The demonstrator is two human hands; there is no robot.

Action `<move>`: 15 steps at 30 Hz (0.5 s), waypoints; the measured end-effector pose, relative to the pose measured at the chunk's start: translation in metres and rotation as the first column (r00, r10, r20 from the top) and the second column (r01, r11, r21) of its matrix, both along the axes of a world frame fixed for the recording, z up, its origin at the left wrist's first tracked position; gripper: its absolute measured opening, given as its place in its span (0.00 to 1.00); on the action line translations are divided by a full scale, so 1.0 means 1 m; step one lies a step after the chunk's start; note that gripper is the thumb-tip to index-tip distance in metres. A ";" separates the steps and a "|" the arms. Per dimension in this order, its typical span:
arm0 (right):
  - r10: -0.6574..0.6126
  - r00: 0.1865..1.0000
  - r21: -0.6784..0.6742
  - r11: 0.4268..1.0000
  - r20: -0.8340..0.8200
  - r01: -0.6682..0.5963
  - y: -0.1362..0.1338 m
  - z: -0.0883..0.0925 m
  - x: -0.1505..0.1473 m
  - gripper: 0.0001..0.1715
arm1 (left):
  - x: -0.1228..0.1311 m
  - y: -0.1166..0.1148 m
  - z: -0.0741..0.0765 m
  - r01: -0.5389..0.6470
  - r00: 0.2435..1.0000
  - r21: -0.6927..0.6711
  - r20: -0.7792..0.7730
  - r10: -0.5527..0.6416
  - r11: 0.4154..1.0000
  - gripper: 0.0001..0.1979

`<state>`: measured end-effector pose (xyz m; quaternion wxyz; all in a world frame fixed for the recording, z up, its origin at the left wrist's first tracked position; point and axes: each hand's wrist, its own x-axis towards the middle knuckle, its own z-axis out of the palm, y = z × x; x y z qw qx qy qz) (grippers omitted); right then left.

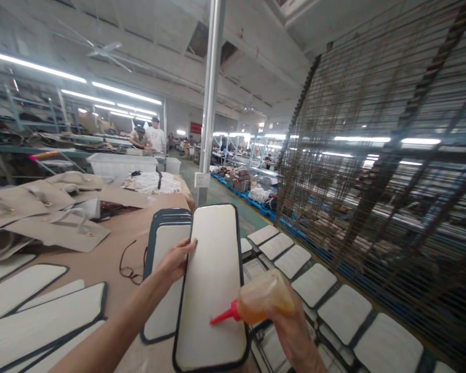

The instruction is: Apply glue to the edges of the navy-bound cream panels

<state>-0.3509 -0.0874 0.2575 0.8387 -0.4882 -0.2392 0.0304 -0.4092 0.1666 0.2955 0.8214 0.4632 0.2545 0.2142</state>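
My left hand (pixel 175 261) grips the left edge of a long white panel with a dark rim (pixel 212 280), lifted above the table. My right hand (pixel 289 324) is closed round a squeeze bottle of amber liquid (pixel 262 300). Its red nozzle (pixel 223 317) points left and touches or hovers just over the panel's lower part. Under the held panel lies a stack of like panels (pixel 165 233) on the brown table (pixel 104 259).
More white panels lie at the left (pixel 42 311) and in a row on a low rack at the right (pixel 314 282). A tall wire drying rack (pixel 384 171) fills the right. Tan leather pieces (pixel 54 228) cover the far table. Two people (pixel 147 137) stand in the distance, near a pillar (pixel 212 98).
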 end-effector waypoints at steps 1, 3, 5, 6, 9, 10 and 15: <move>-0.014 1.000 -0.005 1.000 -0.017 0.014 0.001 0.004 0.001 0.38 | 0.001 0.001 -0.002 0.008 1.000 0.002 -0.015 -0.008 1.000 0.12; -0.077 0.996 0.029 0.997 -0.037 0.078 0.007 0.022 0.012 0.31 | 0.003 0.000 -0.003 0.043 0.998 0.007 -0.042 -0.042 0.999 0.12; -0.179 0.983 0.134 0.974 -0.030 0.181 0.012 0.042 0.027 0.28 | 0.003 -0.002 -0.002 0.083 0.995 0.008 -0.056 -0.083 0.996 0.11; -0.196 0.980 0.150 0.969 -0.022 0.197 0.013 0.048 0.032 0.27 | 0.003 -0.003 -0.001 0.099 0.993 0.006 -0.057 -0.098 0.995 0.11; -0.142 0.990 0.088 0.986 0.021 0.140 0.006 0.042 0.030 0.24 | 0.001 -0.002 0.002 0.109 0.992 -0.005 -0.063 -0.109 0.994 0.10; -0.096 0.995 0.041 0.995 0.035 0.094 0.002 0.034 0.024 0.24 | 0.001 0.000 0.002 0.097 0.993 -0.008 -0.066 -0.098 0.995 0.10; 0.083 0.991 -0.079 0.994 0.105 -0.075 -0.005 0.010 0.002 0.33 | 0.006 0.004 0.000 0.068 0.991 -0.025 -0.116 -0.070 0.997 0.10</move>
